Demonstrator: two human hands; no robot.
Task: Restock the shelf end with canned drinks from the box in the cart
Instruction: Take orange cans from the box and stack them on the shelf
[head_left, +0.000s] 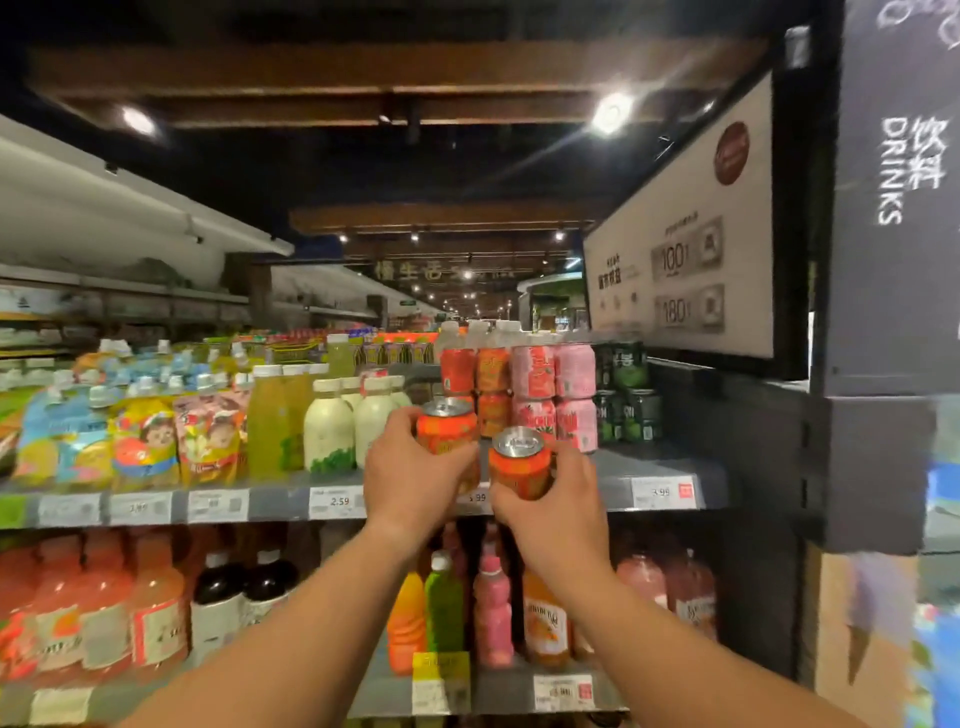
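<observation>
My left hand (410, 478) grips an orange can (445, 425) with a silver top, held upright over the front of the grey shelf (613, 470). Just to its right and slightly lower, my right hand (553, 501) grips a second orange can (519, 465). Both cans hover in front of stacked cans at the back of the shelf: orange cans (492, 387), pink cans (555, 395) and dark green cans (626, 395). The box and the cart are out of view.
White and green bottles (332, 431) and drink pouches (145, 441) fill the shelf to the left. Price tags (337, 501) line its front edge. A lower shelf holds juice bottles (493, 608). A dark pillar with a DRINKS sign (893, 171) stands at the right.
</observation>
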